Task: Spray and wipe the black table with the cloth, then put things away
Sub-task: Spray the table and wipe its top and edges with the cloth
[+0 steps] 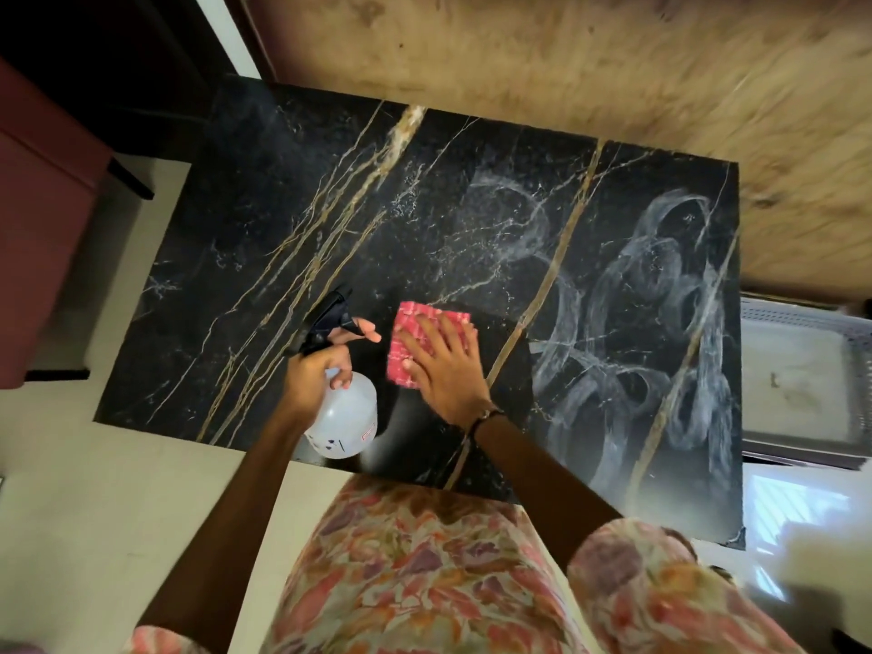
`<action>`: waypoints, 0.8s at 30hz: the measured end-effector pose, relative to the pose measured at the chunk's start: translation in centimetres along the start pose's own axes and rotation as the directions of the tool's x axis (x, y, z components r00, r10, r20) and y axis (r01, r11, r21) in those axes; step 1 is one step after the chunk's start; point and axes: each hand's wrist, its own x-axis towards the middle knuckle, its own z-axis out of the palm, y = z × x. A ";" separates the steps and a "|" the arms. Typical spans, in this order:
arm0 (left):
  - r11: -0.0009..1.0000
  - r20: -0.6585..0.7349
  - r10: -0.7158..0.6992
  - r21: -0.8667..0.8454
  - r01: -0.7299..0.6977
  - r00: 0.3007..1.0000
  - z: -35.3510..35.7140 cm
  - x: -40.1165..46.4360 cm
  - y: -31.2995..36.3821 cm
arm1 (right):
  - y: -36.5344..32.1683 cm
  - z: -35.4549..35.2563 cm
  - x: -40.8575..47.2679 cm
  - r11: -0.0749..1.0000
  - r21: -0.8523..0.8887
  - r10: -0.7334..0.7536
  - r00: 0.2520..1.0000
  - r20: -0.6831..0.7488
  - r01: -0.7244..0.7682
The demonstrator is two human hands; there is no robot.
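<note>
Marble-look black counter point(292, 219), a flat rectangular slab veined with thin gold and white lines, fills the middle of the head view. Its right half carries looping, whitish, semi-dry smears, while the left half looks dark and glossy. The right hand point(443, 365) lies flat with straight, spread fingers pressing a folded pink cloth point(417, 332) onto the counter near its front edge; the cloth is a rough-woven rectangle with a small checked texture, and a thin dark bracelet circles the wrist. Just beside it, the left hand point(316, 375) grips the neck of a spray bottle point(347, 417), fingers curled round it and the index finger reaching forward by the trigger. The bottle has a rounded, translucent white plastic body and a black plastic trigger head pointing toward the counter's left half; whether its base touches the counter cannot be told. A floral-print garment point(424, 573) in pink, orange and cream covers the person's front. Beyond the counter runs a worn brown wooden wall point(590, 63), and a maroon block-shaped piece of furniture point(37, 228) stands at the left
</note>
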 end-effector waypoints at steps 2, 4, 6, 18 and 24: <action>1.000 0.020 -0.016 0.009 0.016 1.000 0.0 0.8 0.2 | -0.2 0.5 -1.4 0.992 0.018 -0.122 0.992 0.010 0.122; 0.999 0.035 -0.036 0.023 0.035 0.999 0.1 1.5 0.6 | 1.6 0.9 -3.9 0.977 0.005 -0.214 0.977 0.000 0.214; 0.998 0.052 -0.058 0.027 0.056 0.997 0.2 2.3 1.2 | 4.6 0.6 -5.8 0.975 -0.034 -0.222 0.975 -0.026 0.221; 0.993 0.079 -0.119 0.032 0.117 0.990 0.5 8.7 2.9 | 3.0 -2.4 8.0 0.960 0.122 0.265 0.960 -0.089 -0.253; 0.985 0.040 -0.171 0.038 0.170 0.984 0.6 11.8 3.1 | 5.3 -0.6 2.1 0.990 -0.021 -0.136 0.990 -0.019 0.136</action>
